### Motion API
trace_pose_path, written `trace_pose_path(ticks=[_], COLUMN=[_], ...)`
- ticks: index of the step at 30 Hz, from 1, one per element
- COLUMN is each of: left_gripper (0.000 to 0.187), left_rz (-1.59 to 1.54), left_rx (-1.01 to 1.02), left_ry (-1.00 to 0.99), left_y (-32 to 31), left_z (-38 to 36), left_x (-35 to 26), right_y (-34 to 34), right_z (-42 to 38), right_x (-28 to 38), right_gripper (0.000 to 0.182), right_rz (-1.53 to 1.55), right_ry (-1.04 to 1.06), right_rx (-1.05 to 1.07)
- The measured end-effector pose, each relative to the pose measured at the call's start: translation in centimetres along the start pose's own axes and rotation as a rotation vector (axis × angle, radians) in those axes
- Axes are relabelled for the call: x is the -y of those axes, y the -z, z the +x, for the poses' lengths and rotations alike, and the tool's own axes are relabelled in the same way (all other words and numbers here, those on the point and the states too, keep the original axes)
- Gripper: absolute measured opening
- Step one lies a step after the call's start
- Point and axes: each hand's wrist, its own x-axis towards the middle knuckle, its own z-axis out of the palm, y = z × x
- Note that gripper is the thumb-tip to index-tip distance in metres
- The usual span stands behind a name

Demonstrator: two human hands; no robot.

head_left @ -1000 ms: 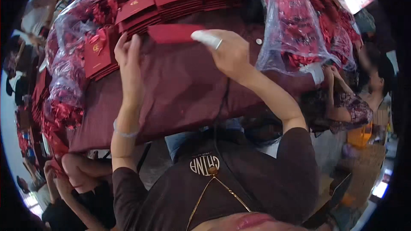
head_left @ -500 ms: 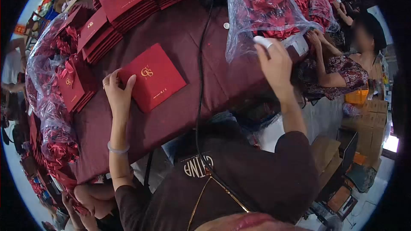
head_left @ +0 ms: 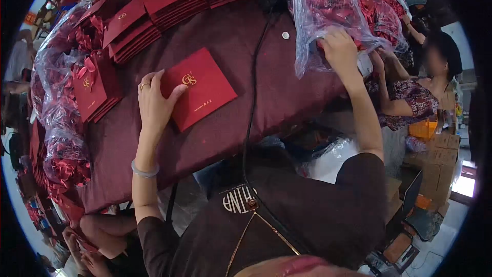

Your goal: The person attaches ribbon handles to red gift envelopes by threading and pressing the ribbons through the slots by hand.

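A flat red paper bag (head_left: 207,90) with a gold logo lies on the cloth-covered table. My left hand (head_left: 155,103) is at its left corner, thumb lying on top, fingers apart along the edge. A ring and a pale bangle are on this arm. Over to the right, my right hand (head_left: 341,54) is at the mouth of a clear plastic bag (head_left: 302,46) full of red ribbon-like pieces (head_left: 333,0). Its fingers curl inward. Their tips are hidden, so what they pinch, if anything, does not show.
Stacks of red paper bags (head_left: 171,0) line the table's far side. Ribboned red bags (head_left: 92,87) stand at left beside plastic-wrapped bundles (head_left: 64,133). A black cable (head_left: 253,79) crosses the maroon tablecloth (head_left: 215,31). At right sits a person in a patterned top (head_left: 410,92).
My right hand has moved from above the table's right side onto the plastic bag, its fingers curling. The left hand stays at the red paper bag. The whole view has shifted slightly.
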Motion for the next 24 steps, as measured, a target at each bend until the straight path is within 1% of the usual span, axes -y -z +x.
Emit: trace_pose_path(ticks=[2, 3, 5, 6, 8, 9, 10, 12, 13, 14, 15, 16, 17, 18, 20, 21, 22, 23, 24], left_gripper=[0.061, 0.063, 0.064, 0.066, 0.066, 0.066, 0.066, 0.066, 0.061, 0.061, 0.058, 0.056, 0.052, 0.052, 0.049, 0.047, 0.047, 0.046, 0.044], left_rz=[-0.026, -0.044, -0.062, -0.069, -0.064, -0.052, -0.050, -0.099, -0.096, -0.085, -0.077, -0.070, -0.074, -0.065, -0.205, -0.235, -0.231, -0.222, -0.214], left_rx=[0.012, 0.026, 0.015, 0.005, -0.033, -0.069, -0.070, -0.072, -0.115, -0.118, -0.075, -0.033, -0.116, -0.120, 0.044, 0.054, 0.045, 0.085, 0.129], left_ry=[0.018, 0.025, 0.033, 0.036, 0.017, -0.007, 0.003, 0.076, 0.066, 0.083, 0.087, 0.091, 0.050, 0.066, 0.200, 0.185, 0.202, 0.201, 0.201], left_y=[0.2, 0.3, 0.4, 0.3, 0.0, -0.2, -0.1, 0.0, 0.1, 0.3, 0.6, 0.7, 0.8, 1.3, 2.9, 2.8, 3.1, 3.4, 3.8], left_z=[-0.2, -0.1, -0.2, -0.2, -0.4, -0.5, -0.5, -0.6, -0.5, -0.5, -0.6, -0.6, -0.6, -0.6, -0.3, -0.3, -0.3, -0.3, -0.4], left_x=[-0.2, -0.4, -0.5, -0.5, -0.4, -0.4, -0.4, -0.6, -0.6, -0.4, -0.2, 0.1, 0.4, 0.5, 0.7, 1.7, 2.3, 2.8, 3.2], right_y=[4.2, 4.9, 8.1, 8.7, 11.2, 12.5, 13.6, 14.4, 14.5, 14.4, 13.9, 13.0, 12.1, 12.4, 7.6, 5.8, 4.1, 3.2, 0.8], right_z=[0.7, 0.0, -0.3, -0.6, 0.5, 1.2, 2.5, 4.4, 5.5, 6.6, 7.5, 8.5, 9.5, 10.5, 10.3, 9.9, 9.4, 8.8, 7.9], right_x=[0.7, 0.0, 0.0, -1.0, 0.1, 0.6, 1.3, 2.7, 3.7, 4.9, 6.3, 7.7, 9.5, 12.1, 11.0, 11.3, 11.3, 11.3, 9.9], right_gripper=[0.009, 0.012, 0.013, 0.013, 0.017, 0.018, 0.018, 0.019, 0.020, 0.022, 0.023, 0.023, 0.023, 0.024, 0.024, 0.025, 0.026, 0.026, 0.027], right_rz=[0.335, 0.479, 0.471, 0.338, 0.573, 0.584, 0.658, 0.965, 0.975, 0.984, 0.994, 1.028, 1.061, 0.879, 1.114, 1.087, 1.010, 0.794, 0.768], right_ry=[-0.085, -0.168, -0.252, -0.159, -0.367, -0.406, -0.328, -0.312, -0.325, -0.337, -0.326, -0.264, -0.203, -0.519, -0.139, -0.171, -0.242, -0.256, -0.086], right_rx=[0.025, -0.007, 0.032, -0.037, -0.142, -0.177, -0.291, -0.345, -0.314, -0.284, -0.233, -0.249, -0.264, -0.120, -0.055, -0.002, 0.107, 0.233, 0.328])
